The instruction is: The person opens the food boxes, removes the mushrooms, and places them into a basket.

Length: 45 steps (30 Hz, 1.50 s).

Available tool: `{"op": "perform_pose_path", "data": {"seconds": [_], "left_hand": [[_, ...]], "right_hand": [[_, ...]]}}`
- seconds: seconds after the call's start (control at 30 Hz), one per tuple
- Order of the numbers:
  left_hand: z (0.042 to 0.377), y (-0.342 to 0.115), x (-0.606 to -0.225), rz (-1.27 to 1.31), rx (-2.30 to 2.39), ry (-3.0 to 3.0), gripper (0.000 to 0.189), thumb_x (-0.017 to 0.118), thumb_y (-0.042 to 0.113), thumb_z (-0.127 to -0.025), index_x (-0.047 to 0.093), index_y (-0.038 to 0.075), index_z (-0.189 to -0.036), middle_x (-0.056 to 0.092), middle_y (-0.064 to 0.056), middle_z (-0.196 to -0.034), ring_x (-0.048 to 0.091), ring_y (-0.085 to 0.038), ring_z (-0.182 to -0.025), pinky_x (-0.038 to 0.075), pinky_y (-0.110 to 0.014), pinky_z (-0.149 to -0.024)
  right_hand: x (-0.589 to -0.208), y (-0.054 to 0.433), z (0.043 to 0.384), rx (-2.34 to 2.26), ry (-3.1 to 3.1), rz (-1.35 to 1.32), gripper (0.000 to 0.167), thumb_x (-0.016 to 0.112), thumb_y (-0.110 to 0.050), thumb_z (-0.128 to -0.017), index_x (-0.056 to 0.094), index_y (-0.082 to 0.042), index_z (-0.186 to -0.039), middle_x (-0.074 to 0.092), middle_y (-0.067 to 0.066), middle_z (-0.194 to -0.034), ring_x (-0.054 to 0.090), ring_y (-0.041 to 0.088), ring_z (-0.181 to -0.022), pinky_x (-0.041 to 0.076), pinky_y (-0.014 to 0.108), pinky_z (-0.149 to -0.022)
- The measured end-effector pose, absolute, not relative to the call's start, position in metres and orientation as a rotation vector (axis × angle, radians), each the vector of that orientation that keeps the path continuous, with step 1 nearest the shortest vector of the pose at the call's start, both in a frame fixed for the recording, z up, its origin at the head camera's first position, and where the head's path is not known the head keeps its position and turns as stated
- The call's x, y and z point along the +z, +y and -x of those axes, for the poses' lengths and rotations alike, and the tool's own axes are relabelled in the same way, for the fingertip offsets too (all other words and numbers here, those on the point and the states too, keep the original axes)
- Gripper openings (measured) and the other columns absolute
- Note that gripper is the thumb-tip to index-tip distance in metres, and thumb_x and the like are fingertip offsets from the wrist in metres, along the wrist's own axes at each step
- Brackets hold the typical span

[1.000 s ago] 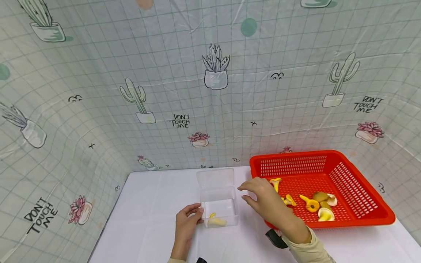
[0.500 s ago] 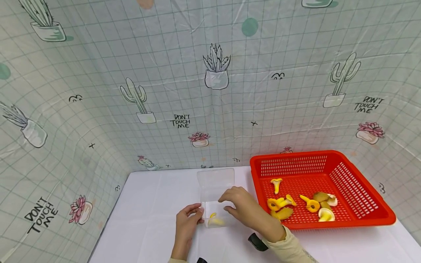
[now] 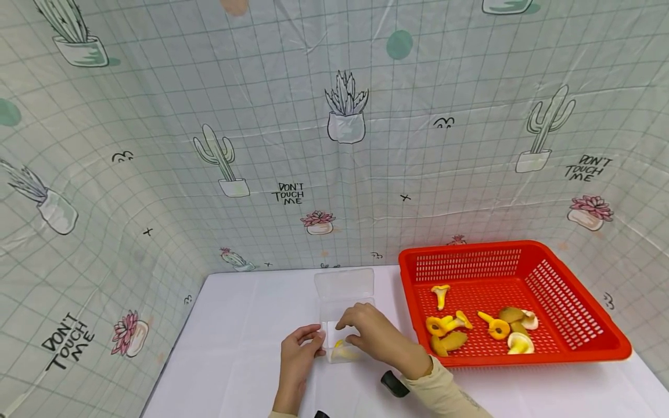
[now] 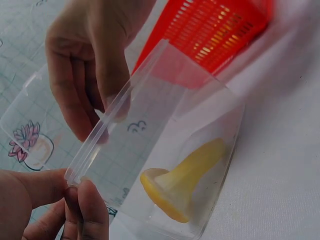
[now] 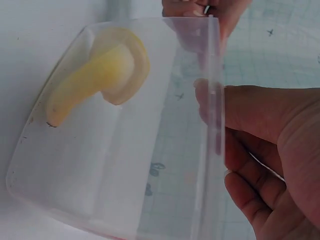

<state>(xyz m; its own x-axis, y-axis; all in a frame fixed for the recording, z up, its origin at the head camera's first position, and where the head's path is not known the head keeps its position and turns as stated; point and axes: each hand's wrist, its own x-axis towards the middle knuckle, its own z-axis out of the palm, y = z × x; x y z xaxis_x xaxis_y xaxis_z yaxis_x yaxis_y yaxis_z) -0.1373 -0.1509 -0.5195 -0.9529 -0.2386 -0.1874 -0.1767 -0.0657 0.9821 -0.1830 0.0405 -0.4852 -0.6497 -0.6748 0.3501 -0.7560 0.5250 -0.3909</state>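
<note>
A clear plastic box stands on the white table with its lid folded back. Inside it lies one yellow mushroom, its cap and stem visible through the wall. My left hand pinches the box's rim at the near left between thumb and fingers. Over the box hovers my right hand, thumb and bent fingers apart and pointing down at the opening. In the right wrist view, the thumb of the right hand overlaps the rim, and nothing shows between thumb and fingers.
To the right stands a red perforated basket holding several mushrooms, among them a yellow one, a brown one and a pale one. A cactus-printed cloth hangs behind and beside the table.
My right hand has moved left from beside the basket to over the box, lowering toward its opening. The left hand stays on the rim, and the mushrooms have not visibly moved.
</note>
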Motion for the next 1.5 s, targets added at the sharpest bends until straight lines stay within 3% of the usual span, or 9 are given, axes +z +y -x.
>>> {"op": "perform_pose_path", "data": {"seconds": [0.47, 1.03, 1.5], "left_hand": [[0.138, -0.151, -0.520, -0.476, -2.220, -2.109, 0.031, 0.071, -0.005, -0.094, 0.065, -0.021, -0.120, 0.064, -0.004, -0.091, 0.058, -0.008, -0.068, 0.056, -0.017, -0.058], [0.135, -0.150, -0.516, -0.467, -2.213, -2.099, 0.030, 0.073, -0.004, -0.093, 0.067, -0.018, -0.119, 0.065, -0.005, -0.092, 0.058, -0.009, -0.066, 0.057, -0.018, -0.059], [0.134, -0.150, -0.517, -0.447, -2.227, -2.091, 0.031, 0.072, -0.004, -0.094, 0.065, -0.020, -0.120, 0.065, -0.005, -0.093, 0.060, -0.008, -0.070, 0.057, -0.018, -0.059]], "right_hand": [[-0.488, 0.030, 0.192, 0.749, -2.635, -1.315, 0.029, 0.092, 0.004, -0.073, 0.082, -0.007, -0.098, 0.078, 0.000, -0.095, 0.070, 0.018, -0.093, 0.057, 0.032, -0.087], [-0.492, 0.024, 0.205, 0.843, -2.740, -1.394, 0.025, 0.092, 0.005, -0.074, 0.081, -0.006, -0.092, 0.074, -0.001, -0.088, 0.066, 0.010, -0.086, 0.058, 0.025, -0.083], [-0.493, 0.019, 0.215, 0.803, -2.824, -1.520, 0.025, 0.089, 0.008, -0.076, 0.082, -0.005, -0.095, 0.075, -0.001, -0.091, 0.065, 0.013, -0.085, 0.057, 0.022, -0.082]]}}
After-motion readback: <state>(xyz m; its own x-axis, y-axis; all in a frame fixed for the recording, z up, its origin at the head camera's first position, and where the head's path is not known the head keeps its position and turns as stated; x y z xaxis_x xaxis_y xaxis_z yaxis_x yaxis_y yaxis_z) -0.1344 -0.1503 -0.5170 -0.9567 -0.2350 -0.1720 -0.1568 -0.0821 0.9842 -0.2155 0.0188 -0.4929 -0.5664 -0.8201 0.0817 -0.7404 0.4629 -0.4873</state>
